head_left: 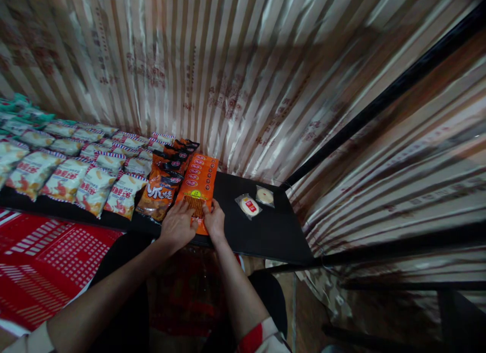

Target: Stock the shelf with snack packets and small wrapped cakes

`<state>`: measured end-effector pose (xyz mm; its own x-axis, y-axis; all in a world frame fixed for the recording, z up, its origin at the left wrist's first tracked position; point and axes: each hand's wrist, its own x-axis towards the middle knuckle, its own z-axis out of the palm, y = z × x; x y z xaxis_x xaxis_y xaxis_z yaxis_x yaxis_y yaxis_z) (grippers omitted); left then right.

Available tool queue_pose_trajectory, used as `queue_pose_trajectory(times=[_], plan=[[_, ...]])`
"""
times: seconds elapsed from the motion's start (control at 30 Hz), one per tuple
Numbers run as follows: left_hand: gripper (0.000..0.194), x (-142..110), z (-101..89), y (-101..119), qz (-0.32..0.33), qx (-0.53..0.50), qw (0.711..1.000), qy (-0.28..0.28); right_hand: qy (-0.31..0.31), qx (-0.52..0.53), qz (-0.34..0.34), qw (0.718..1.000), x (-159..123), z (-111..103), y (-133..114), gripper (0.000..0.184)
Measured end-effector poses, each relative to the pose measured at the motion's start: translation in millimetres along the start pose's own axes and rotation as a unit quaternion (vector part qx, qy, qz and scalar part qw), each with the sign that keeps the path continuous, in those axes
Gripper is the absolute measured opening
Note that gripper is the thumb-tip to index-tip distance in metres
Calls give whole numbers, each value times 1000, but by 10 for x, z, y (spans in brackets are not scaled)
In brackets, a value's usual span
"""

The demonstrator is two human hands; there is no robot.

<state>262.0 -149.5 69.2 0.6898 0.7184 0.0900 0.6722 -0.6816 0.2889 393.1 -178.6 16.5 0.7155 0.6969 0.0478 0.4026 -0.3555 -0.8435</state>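
Observation:
Both my hands rest on the near end of a long orange snack packet [199, 180] lying on a black shelf [266, 231]. My left hand [177, 225] lies over its lower left corner with fingers stretched forward and flat. My right hand [214, 220] presses the lower right corner, fingers curled onto the packet's edge. A dark orange chip bag [160, 193] lies just left of the packet, touching my left hand.
Rows of white and red snack bags [68, 177] fill the shelf to the left, with teal bags [18, 107] at the far left. Two small wrapped round cakes [255, 201] lie right of the packet. Striped curtain behind; black frame bars at right; red patterned sheet [45, 262] lower left.

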Motion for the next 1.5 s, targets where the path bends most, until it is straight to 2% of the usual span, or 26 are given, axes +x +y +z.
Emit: queue_pose_trajectory(times=[0.17, 0.33, 0.57, 0.8, 1.27, 1.5], plan=[[39, 141, -12, 12, 5, 0, 1000, -17, 6, -15, 1, 1000, 9, -8, -21, 41], [45, 364, 78, -23, 10, 0, 999, -36, -5, -9, 9, 1000, 13, -15, -42, 44], [52, 574, 168, -16, -35, -15, 997, -74, -7, -13, 11, 1000, 6, -14, -45, 47], [49, 615, 244, -40, -26, -6, 998, -54, -11, -31, 3, 999, -10, -42, -79, 45], [49, 637, 357, -97, -24, -8, 998, -51, -25, -69, 5, 997, -56, -72, -91, 46], [48, 606, 352, -89, -20, 3, 999, -28, -21, -130, -22, 991, -107, -110, -95, 50]])
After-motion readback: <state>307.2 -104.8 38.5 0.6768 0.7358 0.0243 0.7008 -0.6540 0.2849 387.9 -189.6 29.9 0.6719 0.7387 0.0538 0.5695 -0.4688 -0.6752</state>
